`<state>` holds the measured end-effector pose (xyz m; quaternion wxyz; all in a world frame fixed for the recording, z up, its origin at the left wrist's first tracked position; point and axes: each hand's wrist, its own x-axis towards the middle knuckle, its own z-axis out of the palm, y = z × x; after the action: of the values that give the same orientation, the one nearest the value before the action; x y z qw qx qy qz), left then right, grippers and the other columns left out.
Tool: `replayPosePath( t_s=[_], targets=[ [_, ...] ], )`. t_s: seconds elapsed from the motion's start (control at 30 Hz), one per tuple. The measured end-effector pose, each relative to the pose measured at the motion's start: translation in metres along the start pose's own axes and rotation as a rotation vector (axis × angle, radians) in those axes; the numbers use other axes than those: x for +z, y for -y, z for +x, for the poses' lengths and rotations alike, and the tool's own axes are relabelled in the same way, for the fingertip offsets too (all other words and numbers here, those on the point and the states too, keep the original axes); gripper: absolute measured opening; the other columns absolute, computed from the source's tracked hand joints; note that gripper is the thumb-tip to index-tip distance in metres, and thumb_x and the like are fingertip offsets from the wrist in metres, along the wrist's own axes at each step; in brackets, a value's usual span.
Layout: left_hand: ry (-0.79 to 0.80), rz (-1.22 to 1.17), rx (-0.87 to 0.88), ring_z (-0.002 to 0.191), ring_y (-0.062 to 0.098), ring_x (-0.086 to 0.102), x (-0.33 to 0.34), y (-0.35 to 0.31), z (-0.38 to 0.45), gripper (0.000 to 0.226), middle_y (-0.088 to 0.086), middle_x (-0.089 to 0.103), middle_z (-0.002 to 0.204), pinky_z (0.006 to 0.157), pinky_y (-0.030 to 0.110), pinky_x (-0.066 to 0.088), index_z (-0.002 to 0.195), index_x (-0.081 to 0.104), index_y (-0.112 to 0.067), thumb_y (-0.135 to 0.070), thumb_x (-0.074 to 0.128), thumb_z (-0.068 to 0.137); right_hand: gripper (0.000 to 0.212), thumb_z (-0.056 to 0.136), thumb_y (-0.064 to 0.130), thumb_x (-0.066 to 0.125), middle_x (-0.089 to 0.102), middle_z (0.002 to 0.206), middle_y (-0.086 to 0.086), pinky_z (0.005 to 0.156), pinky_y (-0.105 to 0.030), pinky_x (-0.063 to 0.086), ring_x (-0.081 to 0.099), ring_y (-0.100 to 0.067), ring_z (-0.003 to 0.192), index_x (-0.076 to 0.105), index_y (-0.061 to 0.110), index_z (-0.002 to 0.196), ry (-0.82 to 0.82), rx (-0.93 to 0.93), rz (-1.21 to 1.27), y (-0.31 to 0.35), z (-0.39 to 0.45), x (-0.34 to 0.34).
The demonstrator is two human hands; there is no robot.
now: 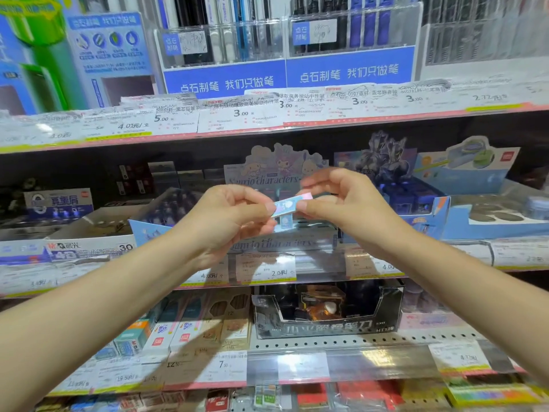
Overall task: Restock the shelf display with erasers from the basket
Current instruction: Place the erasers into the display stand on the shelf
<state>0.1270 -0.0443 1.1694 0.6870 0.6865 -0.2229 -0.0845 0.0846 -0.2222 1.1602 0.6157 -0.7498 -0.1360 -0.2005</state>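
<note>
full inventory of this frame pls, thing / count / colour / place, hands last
eraser: one, light blue sleeve with a pink end, held in front of the middle shelf
cartoon character display box: one, pale blue and lilac, middle shelf, behind the eraser
dark blue display box: one, middle shelf, right of the character box
light blue display box: one, middle shelf, far right
pen display racks: two, clear with blue fronts, top shelf
black sharpener box: one, lower shelf, centre
pencil boxes: several, white and tan, lower shelf, left
price labels: many, white, along the shelf edges
left hand: pinches the eraser's left end
right hand: pinches the eraser's right end
</note>
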Motion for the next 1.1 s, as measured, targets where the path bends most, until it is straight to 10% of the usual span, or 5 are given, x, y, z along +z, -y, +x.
replayPosePath(
  t_s=[0.23,0.37,0.67,1.1],
  targets=[
    [-0.026,1.022,0.594,0.083,0.015,0.061,-0.014,0.003,0.004,0.027,0.002,0.067,0.087,0.076,0.031,0.050,0.096,0.065,-0.018,-0.032,0.051,0.078,0.019,0.080,0.000,0.063,0.066,0.082,0.001,0.075,-0.018,0.050,0.061,-0.008,0.076,0.062,0.019,0.086,-0.098,-0.085,-0.174,0.006,0.019,-0.021],
    [0.193,1.365,0.502,0.105,0.023,0.054,-0.023,0.007,0.009,0.071,0.005,0.059,0.116,0.090,0.044,0.046,0.133,0.043,-0.025,-0.045,0.040,0.065,0.019,0.081,-0.004,0.060,0.066,0.089,-0.007,0.076,-0.015,0.050,0.060,-0.010,0.080,0.065,0.009,0.094,-0.051,-0.170,-0.363,0.008,0.025,-0.024],
    [0.300,1.381,0.409,0.089,0.017,0.054,-0.026,0.008,0.012,0.084,-0.003,0.057,0.097,0.079,0.041,0.049,0.142,0.027,-0.036,-0.035,0.050,0.062,0.023,0.084,0.001,0.059,0.068,0.094,-0.003,0.078,-0.010,0.048,0.062,-0.009,0.082,0.064,0.019,0.096,0.054,-0.191,-0.548,-0.004,0.033,-0.021],
    [0.333,1.330,0.347,0.115,0.017,0.052,-0.027,0.003,0.013,0.083,-0.002,0.056,0.131,0.094,0.038,0.045,0.141,0.030,-0.037,-0.030,0.054,0.062,0.017,0.081,0.004,0.063,0.070,0.095,-0.012,0.081,-0.021,0.052,0.066,-0.021,0.088,0.068,0.005,0.097,0.104,-0.211,-0.589,-0.015,0.033,-0.021]
  ],
)
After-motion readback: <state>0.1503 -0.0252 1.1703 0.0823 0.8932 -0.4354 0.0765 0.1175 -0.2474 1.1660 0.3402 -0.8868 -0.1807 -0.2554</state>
